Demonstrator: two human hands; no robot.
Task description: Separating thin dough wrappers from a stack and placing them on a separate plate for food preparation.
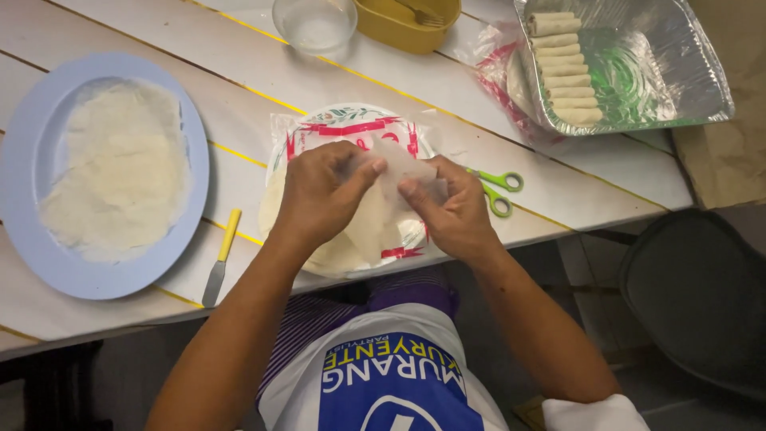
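Note:
A round stack of thin pale wrappers [351, 239] lies in its clear plastic packet with red print near the table's front edge. Both hands are over it. My left hand [319, 191] pinches the edge of one translucent wrapper sheet [396, 166] between thumb and fingers. My right hand [451, 209] grips the same sheet from the other side, thumb on top. The sheet is lifted a little off the stack.
A pale blue plate [28, 239] at left carries separated wrappers. A yellow-handled knife [221, 257] lies beside it. Green-handled scissors [499, 191] lie right of the packet. A foil tray [686, 72] with several rolled wrappers, a glass bowl [313, 24] and a yellow bowl [399, 28] stand farther back.

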